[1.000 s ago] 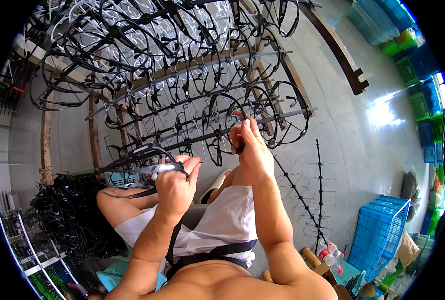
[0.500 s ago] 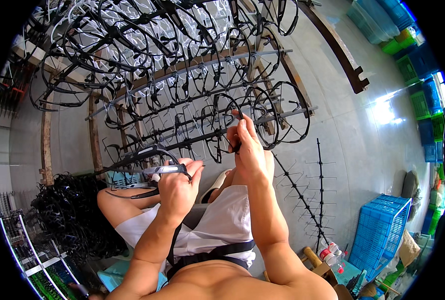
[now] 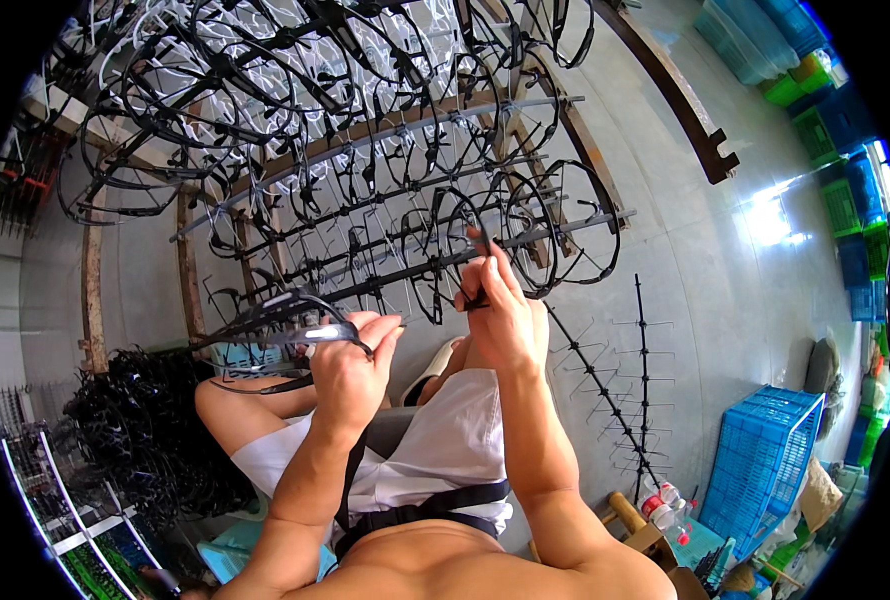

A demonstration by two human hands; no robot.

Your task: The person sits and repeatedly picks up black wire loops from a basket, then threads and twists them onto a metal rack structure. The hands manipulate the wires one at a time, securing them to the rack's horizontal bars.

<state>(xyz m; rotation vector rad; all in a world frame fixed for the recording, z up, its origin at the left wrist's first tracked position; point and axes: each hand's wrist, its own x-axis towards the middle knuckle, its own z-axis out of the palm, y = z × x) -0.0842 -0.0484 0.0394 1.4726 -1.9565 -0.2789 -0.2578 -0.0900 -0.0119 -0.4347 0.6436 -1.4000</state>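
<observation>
My left hand (image 3: pixel 353 368) grips a bundle of black plastic eyeglass frames (image 3: pixel 265 322) that sticks out to the left. My right hand (image 3: pixel 497 310) is raised in front of the rack, fingers pinched on a single black eyeglass frame (image 3: pixel 478 262) at one of the rack's pegs. The rack (image 3: pixel 385 200) is made of long black rods with many pegs, laid over wooden beams, and carries several rows of hanging black frames. My knees and white shorts (image 3: pixel 435 450) lie below the hands.
A loose heap of black frames (image 3: pixel 135 440) lies at the lower left. Empty pegged rods (image 3: pixel 625 380) lie on the concrete floor to the right. A blue plastic crate (image 3: pixel 765 470) stands at the lower right, with green and blue crates (image 3: pixel 845 130) farther back.
My right hand has shifted slightly left and lower along the rack with the single frame. The left hand with its bundle has barely moved.
</observation>
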